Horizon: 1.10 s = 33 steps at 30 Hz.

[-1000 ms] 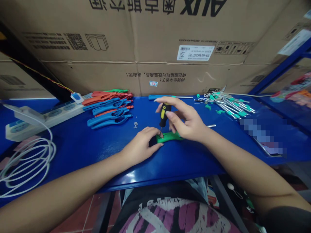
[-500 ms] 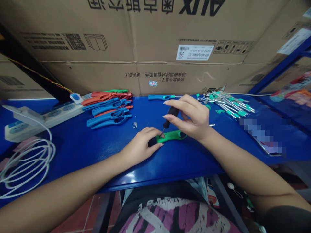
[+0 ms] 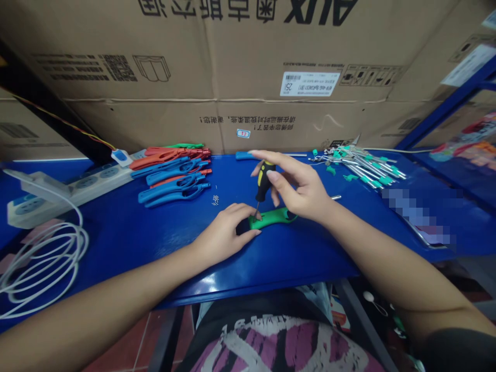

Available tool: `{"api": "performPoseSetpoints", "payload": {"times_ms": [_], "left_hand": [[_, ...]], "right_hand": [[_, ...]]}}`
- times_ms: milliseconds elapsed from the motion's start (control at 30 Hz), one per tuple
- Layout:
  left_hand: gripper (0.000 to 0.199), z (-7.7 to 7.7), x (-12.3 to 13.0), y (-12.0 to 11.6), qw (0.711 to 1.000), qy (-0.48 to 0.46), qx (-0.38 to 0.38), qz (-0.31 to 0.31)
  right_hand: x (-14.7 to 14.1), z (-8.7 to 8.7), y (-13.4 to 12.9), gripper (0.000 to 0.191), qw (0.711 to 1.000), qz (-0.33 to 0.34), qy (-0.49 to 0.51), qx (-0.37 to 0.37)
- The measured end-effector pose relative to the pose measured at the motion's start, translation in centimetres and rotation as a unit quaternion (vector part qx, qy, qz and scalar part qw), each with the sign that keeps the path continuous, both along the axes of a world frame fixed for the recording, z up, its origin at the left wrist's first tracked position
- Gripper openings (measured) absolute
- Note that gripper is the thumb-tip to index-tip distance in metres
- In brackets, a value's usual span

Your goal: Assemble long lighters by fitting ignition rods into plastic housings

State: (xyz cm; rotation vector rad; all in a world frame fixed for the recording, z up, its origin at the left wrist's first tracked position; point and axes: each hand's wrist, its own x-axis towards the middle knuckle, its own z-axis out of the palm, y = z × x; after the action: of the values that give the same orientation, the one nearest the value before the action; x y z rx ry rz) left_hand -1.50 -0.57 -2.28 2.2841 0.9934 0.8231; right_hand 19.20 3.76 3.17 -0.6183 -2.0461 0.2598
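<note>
A green plastic lighter casing [image 3: 273,218] lies on the blue table, its left end gripped between the thumb and fingers of my left hand [image 3: 228,232]. My right hand [image 3: 300,188] holds a black and yellow screwdriver [image 3: 264,181] nearly upright. The screwdriver's tip meets the casing near its left end, beside my left fingertips; any screw under it is too small to make out. A metal tube end [image 3: 336,197] sticks out from behind my right hand, towards the right.
Blue and orange casings [image 3: 174,188] are piled at the left, beside a power strip [image 3: 70,191] and a coiled white cable [image 3: 46,263]. Tiny screws [image 3: 216,199] lie nearby. Metal rods with green parts [image 3: 368,165] and a blurred flat object [image 3: 420,219] lie right. A cardboard box [image 3: 217,62] stands behind.
The screwdriver has tilted more upright and turned, so its yellow marks show. My right hand has shifted left with its fingers re-placed around the handle. My left hand and the casing stay put.
</note>
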Motion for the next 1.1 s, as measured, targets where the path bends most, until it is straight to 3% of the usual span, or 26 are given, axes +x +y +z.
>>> {"api": "performPoseSetpoints", "payload": {"times_ms": [133,300,433,567,733,867,1033,1100], "left_hand": [[0.016,0.0,0.0,0.0,1.0,0.013,0.002,-0.002],[0.014,-0.1,0.0,0.0,1.0,0.016,0.01,-0.003],[0.016,-0.1,0.0,0.0,1.0,0.022,0.011,-0.001],[0.013,0.1,0.0,0.0,1.0,0.018,0.01,-0.003],[0.014,0.0,0.0,0.0,1.0,0.024,0.007,0.001],[0.014,-0.1,-0.1,0.0,1.0,0.018,0.007,-0.004],[0.016,-0.1,-0.1,0.0,1.0,0.022,0.008,-0.004],[0.015,-0.1,0.0,0.1,1.0,0.023,0.008,-0.004]], "right_hand": [[0.1,0.1,0.1,0.029,0.995,-0.045,0.015,0.082],[0.0,0.6,-0.2,0.036,0.999,0.043,-0.024,0.002],[0.0,0.6,-0.6,0.034,0.996,-0.013,-0.023,0.081],[0.0,0.7,-0.6,0.039,0.999,0.025,-0.04,0.023],[0.2,0.7,-0.5,0.033,0.995,-0.016,-0.027,0.096],[0.3,0.8,-0.5,0.04,0.998,0.045,-0.041,-0.015],[0.2,0.9,-0.6,0.033,0.997,-0.018,-0.012,0.08],[0.1,1.0,-0.7,0.037,0.998,-0.01,-0.03,0.051]]}}
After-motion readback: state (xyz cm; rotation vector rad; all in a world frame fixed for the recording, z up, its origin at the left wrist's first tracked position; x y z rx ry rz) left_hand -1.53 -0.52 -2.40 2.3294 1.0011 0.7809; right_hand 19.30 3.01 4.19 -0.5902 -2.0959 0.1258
